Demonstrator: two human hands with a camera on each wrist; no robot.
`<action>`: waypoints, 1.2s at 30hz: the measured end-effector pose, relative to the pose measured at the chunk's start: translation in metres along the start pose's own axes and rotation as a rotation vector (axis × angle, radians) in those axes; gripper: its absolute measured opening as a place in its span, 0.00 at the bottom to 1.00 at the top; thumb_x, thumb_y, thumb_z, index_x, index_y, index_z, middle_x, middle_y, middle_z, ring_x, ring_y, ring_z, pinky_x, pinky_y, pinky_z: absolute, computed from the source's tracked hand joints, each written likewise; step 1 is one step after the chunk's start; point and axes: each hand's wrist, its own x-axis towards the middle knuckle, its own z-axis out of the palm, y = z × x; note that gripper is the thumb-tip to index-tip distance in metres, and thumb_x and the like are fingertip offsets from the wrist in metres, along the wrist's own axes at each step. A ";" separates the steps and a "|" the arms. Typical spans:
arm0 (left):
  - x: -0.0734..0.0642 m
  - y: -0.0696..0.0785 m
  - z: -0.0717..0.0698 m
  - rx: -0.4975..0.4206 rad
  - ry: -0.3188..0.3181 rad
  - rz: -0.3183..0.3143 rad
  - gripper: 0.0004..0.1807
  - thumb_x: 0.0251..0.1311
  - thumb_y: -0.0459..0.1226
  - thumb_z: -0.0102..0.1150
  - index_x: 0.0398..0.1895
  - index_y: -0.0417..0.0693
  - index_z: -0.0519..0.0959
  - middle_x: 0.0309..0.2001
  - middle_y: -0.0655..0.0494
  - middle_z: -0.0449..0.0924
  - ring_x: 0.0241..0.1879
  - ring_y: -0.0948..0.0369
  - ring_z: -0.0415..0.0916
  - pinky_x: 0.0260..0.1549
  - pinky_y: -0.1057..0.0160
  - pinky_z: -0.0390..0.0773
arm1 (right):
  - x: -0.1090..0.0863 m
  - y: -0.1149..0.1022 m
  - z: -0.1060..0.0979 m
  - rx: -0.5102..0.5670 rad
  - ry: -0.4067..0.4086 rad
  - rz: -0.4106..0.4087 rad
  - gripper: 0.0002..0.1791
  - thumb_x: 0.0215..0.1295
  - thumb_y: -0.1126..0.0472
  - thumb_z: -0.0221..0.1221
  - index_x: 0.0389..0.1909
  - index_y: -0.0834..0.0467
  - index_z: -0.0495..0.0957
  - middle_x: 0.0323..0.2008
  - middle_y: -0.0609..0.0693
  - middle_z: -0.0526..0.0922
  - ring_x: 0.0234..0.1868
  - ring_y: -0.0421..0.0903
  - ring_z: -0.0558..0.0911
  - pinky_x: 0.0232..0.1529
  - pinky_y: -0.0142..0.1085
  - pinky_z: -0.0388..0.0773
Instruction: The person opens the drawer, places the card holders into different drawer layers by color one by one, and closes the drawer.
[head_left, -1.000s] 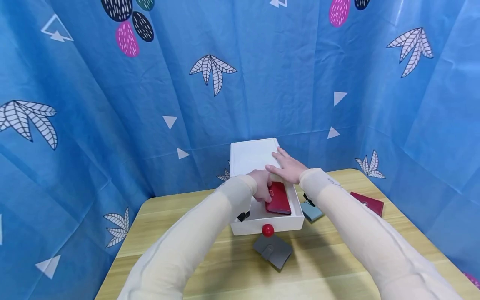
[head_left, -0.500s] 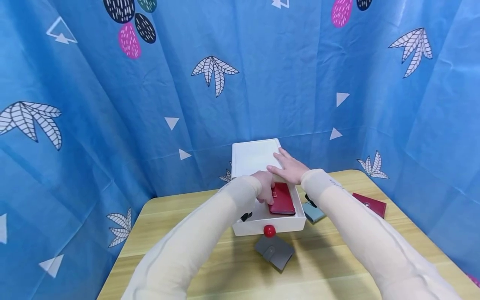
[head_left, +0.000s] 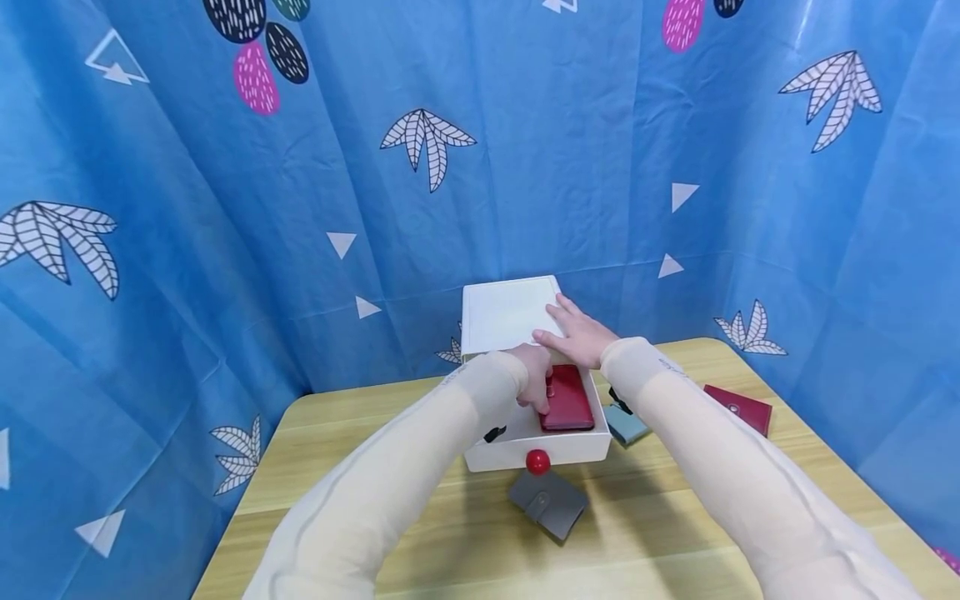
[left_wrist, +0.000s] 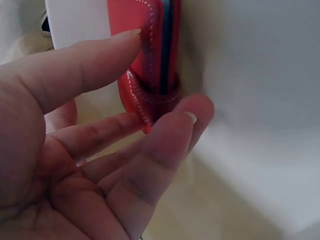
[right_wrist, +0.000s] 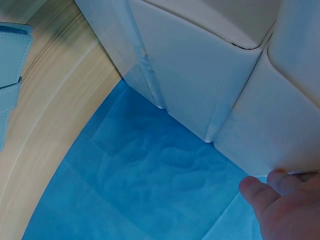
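A white drawer (head_left: pixel 502 454) with a red knob (head_left: pixel 537 462) stands pulled out of a white box (head_left: pixel 506 312). Inside it, toward the right wall, lies a red wallet (head_left: pixel 567 400) with a strap. My left hand (head_left: pixel 534 377) reaches into the drawer beside it. In the left wrist view the thumb touches the wallet's cover (left_wrist: pixel 125 20), while the loosely bent fingers (left_wrist: pixel 160 150) are at its strap edge, not wrapped round it. My right hand (head_left: pixel 581 335) rests with spread fingers on the box's top right edge; its fingertips (right_wrist: pixel 257 192) show against the box side.
A grey wallet (head_left: pixel 549 503) lies on the wooden table (head_left: pixel 337 467) below the drawer front. Right of the drawer is a light blue wallet (head_left: pixel 626 423), partly hidden by the right sleeve. A dark red wallet (head_left: pixel 738 407) lies farther right. Blue curtains (head_left: pixel 555 192) hang behind.
The red wallet has shifted slightly right inside the drawer, and my left hand has moved along with it. The right hand stays on the box.
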 end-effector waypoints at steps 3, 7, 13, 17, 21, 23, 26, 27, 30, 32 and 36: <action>0.000 0.000 0.001 0.043 0.005 0.004 0.31 0.48 0.44 0.74 0.58 0.50 0.77 0.36 0.59 0.78 0.26 0.63 0.79 0.26 0.66 0.77 | 0.001 0.000 0.000 0.000 0.001 -0.006 0.51 0.61 0.25 0.42 0.76 0.53 0.47 0.77 0.52 0.37 0.75 0.56 0.44 0.67 0.61 0.51; -0.002 -0.002 0.001 0.060 0.014 0.025 0.31 0.49 0.45 0.74 0.59 0.50 0.77 0.38 0.59 0.79 0.26 0.63 0.78 0.26 0.67 0.77 | 0.001 -0.001 0.001 0.001 -0.002 -0.003 0.50 0.62 0.26 0.43 0.76 0.53 0.47 0.77 0.52 0.37 0.75 0.56 0.43 0.67 0.61 0.51; -0.007 -0.007 -0.006 0.064 0.022 0.056 0.28 0.50 0.47 0.72 0.55 0.51 0.80 0.38 0.59 0.80 0.28 0.63 0.78 0.28 0.67 0.77 | 0.001 -0.001 0.001 0.009 0.006 0.005 0.51 0.61 0.25 0.44 0.76 0.52 0.47 0.77 0.52 0.37 0.75 0.56 0.44 0.65 0.63 0.54; -0.011 -0.014 -0.012 0.034 0.019 0.072 0.24 0.51 0.49 0.72 0.51 0.52 0.82 0.36 0.60 0.79 0.31 0.63 0.77 0.29 0.66 0.77 | 0.000 -0.001 0.001 0.010 0.006 0.009 0.51 0.61 0.25 0.44 0.76 0.52 0.47 0.77 0.52 0.37 0.75 0.57 0.44 0.64 0.63 0.54; -0.014 -0.023 -0.019 -0.018 0.041 0.098 0.23 0.52 0.49 0.70 0.50 0.52 0.83 0.40 0.60 0.81 0.37 0.62 0.76 0.33 0.65 0.79 | 0.000 -0.001 0.001 0.004 0.004 0.013 0.51 0.61 0.25 0.44 0.76 0.52 0.47 0.77 0.52 0.37 0.75 0.56 0.44 0.65 0.63 0.54; -0.016 -0.028 -0.023 -0.054 0.068 0.104 0.23 0.53 0.49 0.70 0.52 0.51 0.83 0.44 0.58 0.82 0.41 0.61 0.76 0.37 0.63 0.80 | 0.000 0.000 0.001 0.000 0.006 0.016 0.51 0.61 0.25 0.44 0.76 0.52 0.47 0.77 0.53 0.37 0.75 0.57 0.44 0.65 0.63 0.55; -0.018 -0.038 -0.029 -0.112 0.126 0.108 0.26 0.54 0.49 0.69 0.55 0.49 0.81 0.50 0.55 0.81 0.47 0.59 0.76 0.46 0.59 0.79 | 0.001 0.000 0.002 -0.005 0.008 0.025 0.52 0.60 0.24 0.43 0.76 0.52 0.47 0.77 0.53 0.37 0.75 0.56 0.44 0.65 0.63 0.54; -0.019 -0.042 -0.031 -0.128 0.146 0.111 0.26 0.55 0.49 0.68 0.55 0.49 0.81 0.50 0.54 0.81 0.48 0.59 0.76 0.48 0.58 0.78 | 0.001 0.000 0.002 -0.006 0.007 0.025 0.52 0.60 0.24 0.43 0.76 0.52 0.46 0.77 0.53 0.37 0.75 0.57 0.44 0.64 0.64 0.54; -0.018 -0.052 -0.034 -0.159 0.212 0.137 0.25 0.57 0.48 0.66 0.56 0.48 0.80 0.48 0.52 0.82 0.47 0.58 0.78 0.50 0.56 0.77 | 0.002 -0.001 0.003 -0.010 0.005 0.033 0.52 0.59 0.23 0.42 0.76 0.52 0.46 0.77 0.53 0.37 0.75 0.57 0.44 0.65 0.63 0.54; -0.017 -0.058 -0.034 -0.182 0.261 0.153 0.25 0.58 0.47 0.65 0.57 0.49 0.79 0.47 0.52 0.83 0.45 0.58 0.78 0.48 0.57 0.78 | 0.002 -0.001 0.003 -0.014 0.005 0.032 0.52 0.60 0.23 0.42 0.76 0.52 0.46 0.77 0.53 0.37 0.75 0.57 0.44 0.65 0.63 0.54; -0.014 -0.066 -0.032 -0.178 0.378 0.194 0.25 0.60 0.49 0.63 0.58 0.51 0.78 0.47 0.52 0.82 0.45 0.59 0.77 0.46 0.59 0.79 | 0.003 -0.001 0.004 -0.011 0.006 0.034 0.52 0.60 0.23 0.42 0.76 0.52 0.46 0.77 0.52 0.36 0.75 0.57 0.45 0.64 0.64 0.54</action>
